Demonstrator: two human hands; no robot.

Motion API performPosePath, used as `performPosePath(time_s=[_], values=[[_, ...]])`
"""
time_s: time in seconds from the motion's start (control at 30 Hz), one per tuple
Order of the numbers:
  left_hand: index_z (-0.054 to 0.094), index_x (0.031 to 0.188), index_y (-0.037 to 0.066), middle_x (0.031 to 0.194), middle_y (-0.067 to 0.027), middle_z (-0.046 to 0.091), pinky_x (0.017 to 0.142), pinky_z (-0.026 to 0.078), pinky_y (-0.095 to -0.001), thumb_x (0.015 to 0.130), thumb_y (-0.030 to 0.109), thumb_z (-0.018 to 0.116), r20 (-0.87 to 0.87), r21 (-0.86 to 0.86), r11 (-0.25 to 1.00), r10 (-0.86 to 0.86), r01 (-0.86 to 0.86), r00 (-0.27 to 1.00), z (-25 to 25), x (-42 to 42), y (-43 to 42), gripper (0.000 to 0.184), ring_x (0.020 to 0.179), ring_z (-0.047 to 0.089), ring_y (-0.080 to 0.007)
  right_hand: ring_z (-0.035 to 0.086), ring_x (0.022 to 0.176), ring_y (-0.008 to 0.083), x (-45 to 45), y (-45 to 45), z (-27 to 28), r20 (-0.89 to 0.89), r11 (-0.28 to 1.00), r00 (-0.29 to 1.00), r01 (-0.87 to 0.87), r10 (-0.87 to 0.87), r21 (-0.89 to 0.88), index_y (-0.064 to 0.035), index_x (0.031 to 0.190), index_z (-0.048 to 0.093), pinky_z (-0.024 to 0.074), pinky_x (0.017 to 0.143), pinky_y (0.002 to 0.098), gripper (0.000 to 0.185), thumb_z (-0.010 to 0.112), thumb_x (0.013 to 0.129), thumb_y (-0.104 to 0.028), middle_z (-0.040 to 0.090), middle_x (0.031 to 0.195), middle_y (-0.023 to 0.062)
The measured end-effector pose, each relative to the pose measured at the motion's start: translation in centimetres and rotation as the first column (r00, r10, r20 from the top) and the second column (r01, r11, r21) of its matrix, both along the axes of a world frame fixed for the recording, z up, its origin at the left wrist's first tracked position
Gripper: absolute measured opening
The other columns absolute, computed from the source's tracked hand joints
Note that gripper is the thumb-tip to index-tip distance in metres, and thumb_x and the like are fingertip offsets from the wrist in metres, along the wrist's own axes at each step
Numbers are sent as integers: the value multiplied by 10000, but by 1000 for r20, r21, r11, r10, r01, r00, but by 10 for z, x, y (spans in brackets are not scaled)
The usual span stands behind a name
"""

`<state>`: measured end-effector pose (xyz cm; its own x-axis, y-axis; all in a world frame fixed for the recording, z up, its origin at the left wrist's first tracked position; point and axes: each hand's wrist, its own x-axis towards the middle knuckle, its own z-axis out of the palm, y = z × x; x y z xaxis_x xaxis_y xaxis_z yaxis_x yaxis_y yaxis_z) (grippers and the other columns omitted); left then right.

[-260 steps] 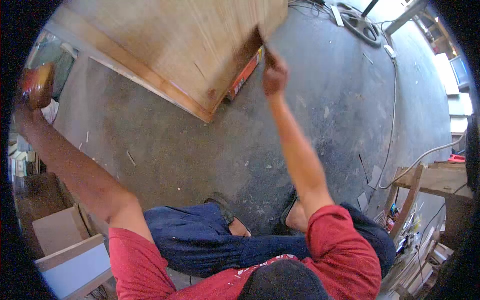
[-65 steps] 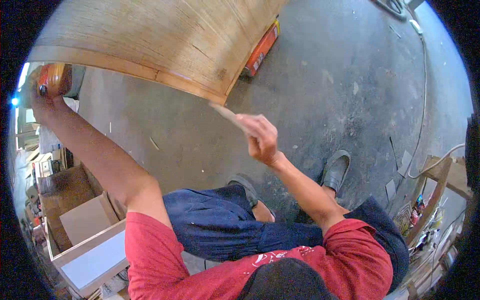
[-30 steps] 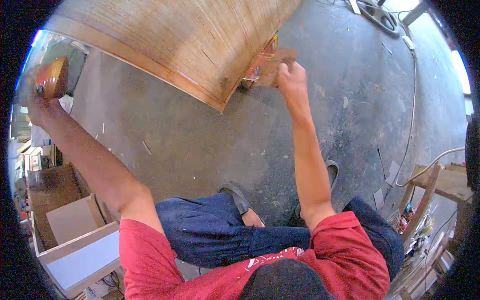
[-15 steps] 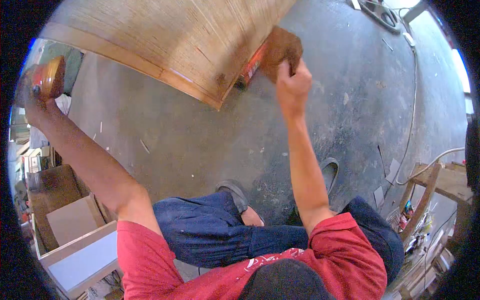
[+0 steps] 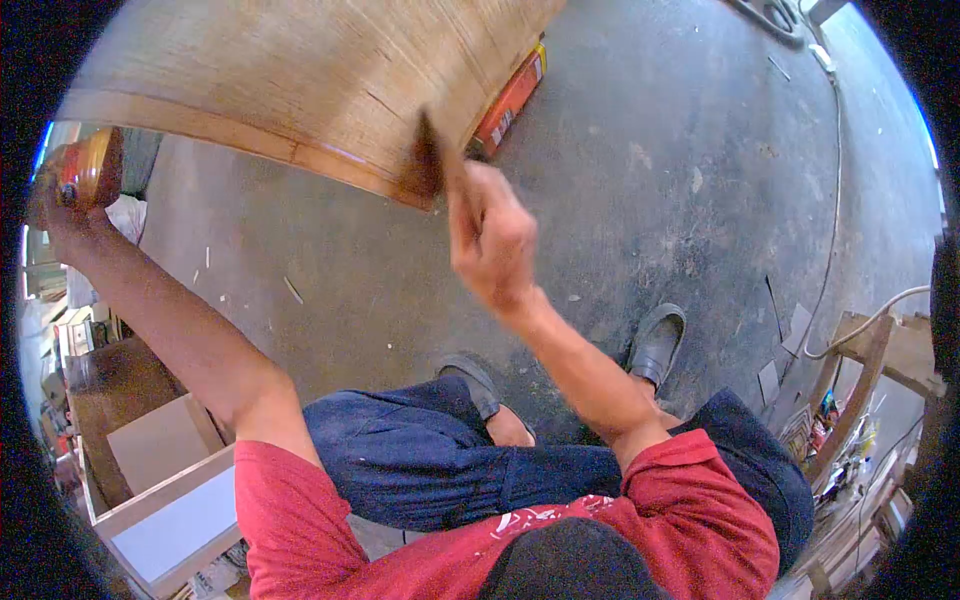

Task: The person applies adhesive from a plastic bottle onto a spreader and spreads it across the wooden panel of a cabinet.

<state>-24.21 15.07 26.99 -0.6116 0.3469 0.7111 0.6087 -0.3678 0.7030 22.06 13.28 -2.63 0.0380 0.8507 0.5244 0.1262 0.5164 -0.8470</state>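
Note:
My right hand (image 5: 497,240) is closed round a brown flat piece (image 5: 449,165), smeared by motion and seen nearly edge-on; I cannot tell its exact kind. It is at the near corner of a pale wooden panel (image 5: 290,70), whose edge strip is a darker orange-brown. At the far left, my left hand (image 5: 66,200) grips an amber-and-red container (image 5: 92,168) beside the panel's left end. The fingers there are partly hidden in shadow.
A red box (image 5: 512,100) is beneath the panel's right edge. Sandals (image 5: 660,335) are on the concrete floor (image 5: 650,210). A wooden frame with a white panel (image 5: 185,520) is at lower left, a wooden stand (image 5: 850,400) at right. A cable (image 5: 838,200) runs along the floor.
My right hand has swung left and toward me with the brown piece, from beyond the panel's right edge to its near corner. My left hand still holds the container.

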Motion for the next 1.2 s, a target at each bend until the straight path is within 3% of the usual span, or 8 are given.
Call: performPosePath(time_s=[0.17, 0.27, 0.43, 0.7, 0.83, 0.97, 1.1, 1.2], values=[[671, 1120, 10, 1142, -163, 674, 920, 569, -424, 856, 242, 635, 125, -1, 993, -117, 118, 985, 3, -32, 6, 353, 1049, 673, -316, 688, 945, 393, 24, 8, -9, -18, 988, 997, 74, -72, 135, -43, 1134, 630, 569, 789, 406, 208, 609, 927, -61, 691, 1052, 188], [664, 1113, -5, 1138, -170, 677, 929, 575, -420, 839, 213, 658, 67, 2, 997, -74, 74, 995, -3, 14, -2, 351, 1043, 677, -315, 686, 976, 386, 32, 38, -23, 67, 950, 997, 57, -38, -308, -54, 1161, 647, 562, 836, 414, 218, 570, 958, -80, 693, 1083, 179], [634, 1162, 14, 1154, -144, 665, 933, 566, -423, 842, 244, 682, 40, 5, 1000, -30, 30, 999, 2, 1, 0, 397, 1044, 663, -291, 689, 944, 341, 6, 5, -55, 119, 991, 992, 34, -50, 133, -20, 1195, 675, 549, 840, 396, 301, 559, 917, -17, 703, 1100, 181], [595, 1082, -82, 1091, -194, 659, 791, 616, -448, 780, 163, 785, 192, 187, 982, -67, 30, 979, 0, -16, 1, 433, 909, 685, -339, 698, 964, 323, 45, 4, -92, 299, 901, 925, -322, 234, 290, -23, 1182, 678, 561, 816, 379, 341, 576, 858, 4, 712, 1124, 156], [608, 1045, -116, 1059, -216, 665, 752, 634, -453, 740, 103, 825, 230, 261, 965, -58, -4, 971, -6, 9, -1, 434, 864, 695, -349, 659, 922, 189, 68, 62, -116, -184, 909, 950, 167, -251, -381, 9, 1170, 670, 519, 809, 303, 232, 573, 961, -12, 717, 1093, 132], [612, 1092, -124, 1067, -205, 670, 744, 627, -465, 762, 108, 816, 124, 212, 964, 136, -161, 983, -18, -29, -7, 452, 873, 695, -335, 699, 979, 288, 92, 159, -92, -112, 932, 932, 354, -345, 72, 19, 1152, 667, 521, 851, 391, 322, 564, 994, -242, 728, 1061, 179], [570, 1229, 0, 1232, -149, 614, 894, 582, -443, 774, 361, 838, 98, 167, 983, 56, -72, 994, -21, -18, -14, 641, 1029, 643, -319, 707, 991, 315, 97, 257, -67, 2, 918, 918, 395, -395, -7, -27, 1163, 691, 528, 859, 399, 320, 547, 994, -258, 728, 1073, 180], [571, 1236, -39, 1189, -166, 631, 828, 600, -464, 750, 239, 849, 202, 204, 960, 151, -192, 968, -16, 19, -19, 625, 958, 664, -315, 705, 998, 334, 92, 301, -47, 59, 899, 898, 431, -436, 82, -61, 1165, 704, 534, 854, 405, 295, 545, 994, -240, 722, 1093, 172]])
